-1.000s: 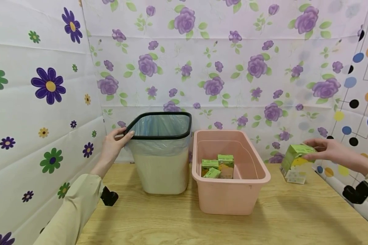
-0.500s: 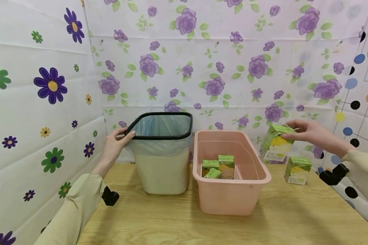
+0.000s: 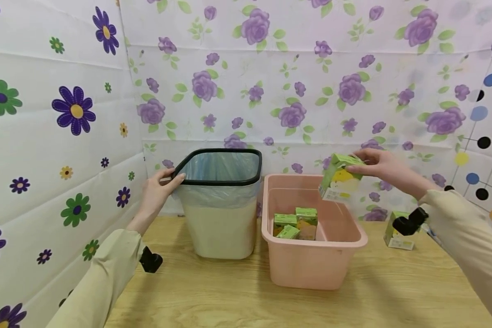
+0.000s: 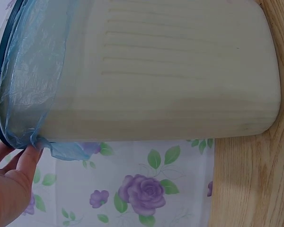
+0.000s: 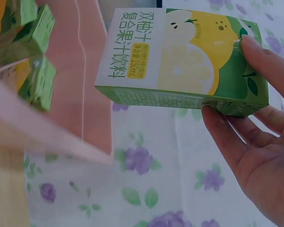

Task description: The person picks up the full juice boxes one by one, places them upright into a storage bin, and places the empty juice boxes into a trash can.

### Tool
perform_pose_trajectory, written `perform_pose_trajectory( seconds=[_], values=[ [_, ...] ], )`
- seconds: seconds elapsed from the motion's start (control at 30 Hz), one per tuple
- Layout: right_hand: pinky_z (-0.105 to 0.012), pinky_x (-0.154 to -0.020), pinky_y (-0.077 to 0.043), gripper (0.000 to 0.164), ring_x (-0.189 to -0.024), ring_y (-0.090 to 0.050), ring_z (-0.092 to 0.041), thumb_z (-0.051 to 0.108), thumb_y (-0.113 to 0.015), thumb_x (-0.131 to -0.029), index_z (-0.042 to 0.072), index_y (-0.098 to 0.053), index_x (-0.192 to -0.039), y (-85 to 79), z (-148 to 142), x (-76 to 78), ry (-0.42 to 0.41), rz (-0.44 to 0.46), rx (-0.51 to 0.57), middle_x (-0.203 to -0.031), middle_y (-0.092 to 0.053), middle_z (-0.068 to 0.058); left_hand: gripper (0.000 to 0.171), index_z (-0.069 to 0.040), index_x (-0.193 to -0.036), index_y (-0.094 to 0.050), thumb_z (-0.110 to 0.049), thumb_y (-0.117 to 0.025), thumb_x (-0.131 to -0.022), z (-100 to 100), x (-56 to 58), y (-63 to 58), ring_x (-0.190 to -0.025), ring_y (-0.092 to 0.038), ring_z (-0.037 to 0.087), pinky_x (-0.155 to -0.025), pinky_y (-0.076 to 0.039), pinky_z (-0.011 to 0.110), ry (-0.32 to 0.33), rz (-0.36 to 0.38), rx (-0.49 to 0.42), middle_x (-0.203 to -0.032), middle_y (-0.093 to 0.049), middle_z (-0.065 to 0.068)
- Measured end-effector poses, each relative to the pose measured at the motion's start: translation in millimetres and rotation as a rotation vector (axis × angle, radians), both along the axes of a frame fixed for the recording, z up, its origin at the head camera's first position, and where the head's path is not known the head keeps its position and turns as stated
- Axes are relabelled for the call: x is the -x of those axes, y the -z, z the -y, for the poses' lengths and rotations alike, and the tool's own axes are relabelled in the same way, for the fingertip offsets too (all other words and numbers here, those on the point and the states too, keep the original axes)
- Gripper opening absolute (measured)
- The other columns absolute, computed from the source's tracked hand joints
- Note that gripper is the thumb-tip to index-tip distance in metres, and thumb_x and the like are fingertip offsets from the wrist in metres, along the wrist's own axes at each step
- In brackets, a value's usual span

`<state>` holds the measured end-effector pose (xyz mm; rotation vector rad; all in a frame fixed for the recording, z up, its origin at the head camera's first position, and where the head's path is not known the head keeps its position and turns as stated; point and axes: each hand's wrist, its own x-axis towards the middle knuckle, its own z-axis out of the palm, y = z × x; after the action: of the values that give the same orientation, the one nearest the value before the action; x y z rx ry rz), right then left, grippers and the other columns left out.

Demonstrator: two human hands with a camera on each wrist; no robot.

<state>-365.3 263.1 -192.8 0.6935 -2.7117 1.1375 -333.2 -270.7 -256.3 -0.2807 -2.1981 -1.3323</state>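
My left hand point(image 3: 156, 193) pinches the left side of the black rim of a cream trash bin point(image 3: 221, 232), lined with a bluish plastic bag point(image 4: 38, 71). Between thumb and fingers, my right hand point(image 3: 387, 168) holds a green and yellow juice box point(image 3: 339, 178) by its top end. That box hangs tilted over the right rear rim of a pink plastic tub point(image 3: 311, 266). The right wrist view shows lemon pictures and "250mL" on the carton point(image 5: 180, 61). Inside the tub lie three similar juice boxes point(image 3: 306, 224), two upright and one leaning.
Another juice box point(image 3: 398, 234) stands on the wooden table point(image 3: 213, 296) right of the tub, partly hidden by the right wrist's black camera point(image 3: 411, 222). Floral cloth point(image 3: 238, 105) hangs behind, and patterned cloths line both sides.
My right hand has lifted the juice box from the table at the right and carried it leftward over the tub's edge. My left hand stays on the bin rim.
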Motion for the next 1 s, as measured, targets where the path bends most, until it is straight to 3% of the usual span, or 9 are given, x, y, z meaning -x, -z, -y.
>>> perform_pose_trajectory(
  seconds=[0.1,0.33,0.6,0.8,1.0],
  values=[
    [-0.048,-0.086,-0.038,0.068,-0.105,-0.05,-0.025,0.039,-0.063,-0.084,0.012,-0.035,-0.139,-9.2,20.0,2.8,-0.022,-0.002,0.034,-0.13,-0.042,-0.011,0.064,0.004,-0.129,-0.045,-0.04,-0.061,-0.085,-0.8,0.2,-0.5,-0.103,-0.05,0.03,-0.075,-0.044,0.03,0.001,0.004,-0.004,-0.121,-0.048,0.02],
    [-0.037,-0.079,-0.045,0.059,-0.095,-0.055,-0.02,0.041,-0.066,-0.081,0.012,-0.046,-0.128,-33.8,76.2,7.0,-0.062,-0.074,0.15,-0.111,-0.054,-0.009,0.064,0.004,-0.129,-0.045,-0.04,-0.061,-0.085,-1.0,-1.3,-1.6,-0.105,-0.049,0.029,-0.081,-0.043,0.036,-0.006,0.004,-0.006,-0.124,-0.046,0.02],
    [-0.034,-0.079,-0.046,0.061,-0.097,-0.053,-0.021,0.038,-0.067,-0.08,0.007,-0.046,-0.128,-49.2,133.7,11.5,-0.079,-0.17,0.324,-0.114,-0.051,-0.01,0.064,0.003,-0.13,-0.044,-0.04,-0.061,-0.085,-2.2,-2.8,-2.8,-0.107,-0.048,0.03,-0.083,-0.042,0.039,0.003,0.011,-0.013,-0.127,-0.045,0.02],
    [-0.033,-0.076,-0.047,0.048,-0.091,-0.054,-0.023,0.022,-0.068,-0.083,0.002,-0.05,-0.122,-48.7,178.6,14.6,-0.115,-0.206,0.481,-0.104,-0.052,-0.014,0.063,0.004,-0.13,-0.044,-0.037,-0.06,-0.086,-0.2,-2.4,-1.7,-0.109,-0.046,0.032,-0.085,-0.041,0.043,0.007,0.009,-0.015,-0.128,-0.043,0.02],
    [-0.032,-0.075,-0.047,0.048,-0.093,-0.055,-0.023,0.017,-0.066,-0.084,0.001,-0.047,-0.126,-37.3,212.2,18.0,-0.14,-0.138,0.465,-0.104,-0.051,-0.014,0.061,0.004,-0.131,-0.043,-0.033,-0.061,-0.087,0.0,2.6,0.9,-0.112,-0.044,0.034,-0.087,-0.039,0.046,0.031,0.014,-0.03,-0.131,-0.04,0.021]
  ],
)
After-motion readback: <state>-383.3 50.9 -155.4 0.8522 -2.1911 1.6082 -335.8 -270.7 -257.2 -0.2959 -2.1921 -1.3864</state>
